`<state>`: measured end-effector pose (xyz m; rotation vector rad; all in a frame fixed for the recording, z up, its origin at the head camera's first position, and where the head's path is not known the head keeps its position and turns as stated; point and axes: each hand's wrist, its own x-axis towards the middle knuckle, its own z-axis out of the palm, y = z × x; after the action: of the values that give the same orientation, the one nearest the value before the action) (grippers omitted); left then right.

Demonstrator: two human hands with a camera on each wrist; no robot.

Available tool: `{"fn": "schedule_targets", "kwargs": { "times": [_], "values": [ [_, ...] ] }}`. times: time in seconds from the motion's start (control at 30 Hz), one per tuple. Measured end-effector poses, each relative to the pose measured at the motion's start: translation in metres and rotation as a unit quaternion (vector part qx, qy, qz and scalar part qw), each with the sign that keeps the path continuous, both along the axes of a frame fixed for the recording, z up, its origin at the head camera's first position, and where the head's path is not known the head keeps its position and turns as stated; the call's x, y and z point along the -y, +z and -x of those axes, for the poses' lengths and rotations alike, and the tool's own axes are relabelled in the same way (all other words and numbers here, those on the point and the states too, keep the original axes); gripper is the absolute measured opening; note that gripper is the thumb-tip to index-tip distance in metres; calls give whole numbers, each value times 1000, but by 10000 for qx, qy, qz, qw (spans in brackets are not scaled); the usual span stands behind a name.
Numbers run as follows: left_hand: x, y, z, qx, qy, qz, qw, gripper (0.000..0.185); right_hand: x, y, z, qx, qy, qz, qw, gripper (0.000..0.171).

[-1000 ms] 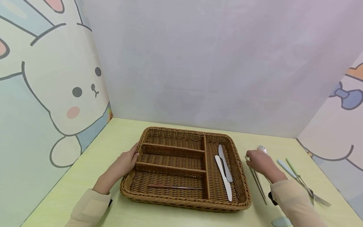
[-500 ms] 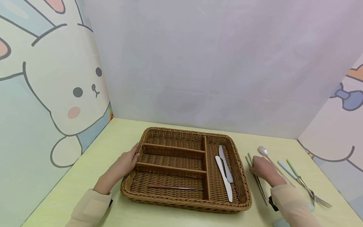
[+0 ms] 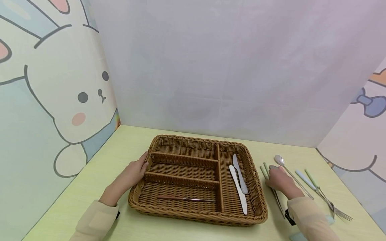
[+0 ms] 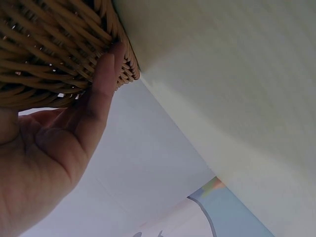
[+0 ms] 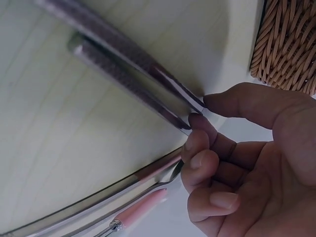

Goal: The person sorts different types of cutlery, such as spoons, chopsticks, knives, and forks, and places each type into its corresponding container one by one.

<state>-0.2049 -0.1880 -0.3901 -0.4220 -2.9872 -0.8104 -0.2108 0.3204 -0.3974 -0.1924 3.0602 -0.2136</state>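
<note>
My left hand (image 3: 133, 172) holds the left end of a brown wicker cutlery tray (image 3: 196, 217), thumb at the rim and fingers along the outer wall (image 4: 49, 64). Right of the tray, my right hand (image 3: 280, 180) is low over a pair of green-ended chopsticks (image 3: 277, 201). In the right wrist view, thumb and forefinger pinch the metal part of one chopstick (image 5: 123, 44); the other chopstick (image 5: 126, 84) lies alongside, its end hidden by the fingers. Close to this hand are a long metal spoon (image 3: 279, 160) and a pink-handled utensil (image 5: 140, 210).
Two table knives (image 3: 239, 189) lie in the tray's right compartment, and a brown chopstick (image 3: 185, 198) in the front one. Farther right, a blue handle (image 3: 305, 179), a green handle (image 3: 310, 177) and forks (image 3: 340, 212) overlap. Walls stand behind and on both sides.
My right hand has come slightly toward me and right along the chopsticks, uncovering their green ends and the metal spoon. Their green ends have shifted slightly left. The left hand stays put on the tray.
</note>
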Motion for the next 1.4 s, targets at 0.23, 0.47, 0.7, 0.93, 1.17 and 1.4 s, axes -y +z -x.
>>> {"fn": "schedule_targets", "kwargs": {
  "times": [0.23, 0.47, 0.7, 0.93, 1.17, 1.4],
  "values": [
    [-1, 0, 0, -21, -15, -7, 10000, 51, 1, -1, -2, 128, -51, 46, 9999, 31],
    [-1, -1, 1, -6, 5, -5, 10000, 51, 3, 6, -2, 136, -92, 96, 9998, 12],
    [-1, -1, 1, -37, 2, -16, 10000, 51, 5, 12, -3, 284, -143, 299, 9990, 10],
    [-1, 0, 1, 23, 16, -3, 10000, 51, 8, 20, 0, 193, -129, 376, 9990, 31],
    [0, 0, 1, 33, -7, -5, 10000, 51, 13, 32, -1, -25, -282, 437, 9986, 31],
    [0, 0, 1, 12, -20, -37, 10000, 51, 16, 42, -4, -348, -246, 430, 9982, 19]
  ]
}}
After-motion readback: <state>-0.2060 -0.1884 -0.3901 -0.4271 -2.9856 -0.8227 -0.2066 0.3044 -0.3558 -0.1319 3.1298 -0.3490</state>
